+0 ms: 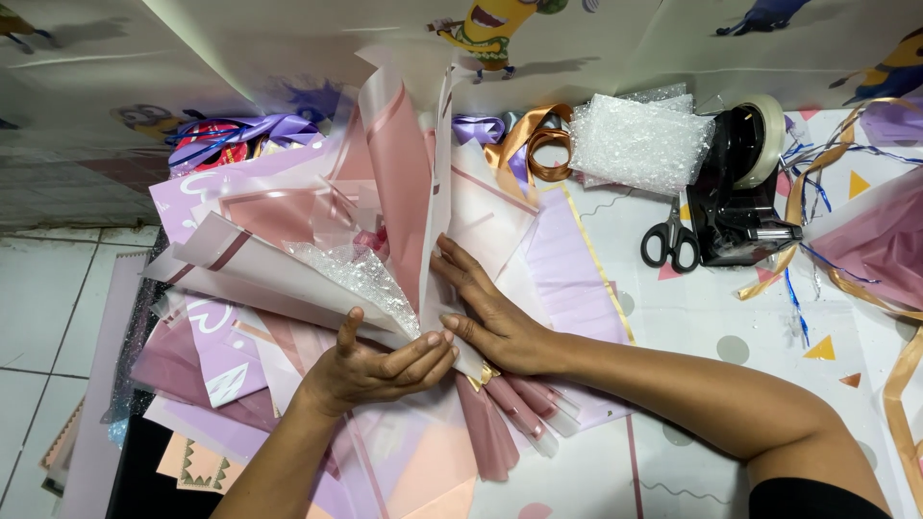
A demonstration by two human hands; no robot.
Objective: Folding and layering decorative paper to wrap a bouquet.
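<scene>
We grip the bouquet wrap at its narrow base on the table. Our left hand has its fingers together, clamped on the paper folds. Our right hand lies flat on the wrap, fingers slightly apart. Scissors and a tape dispenser are well apart, to the right.
</scene>
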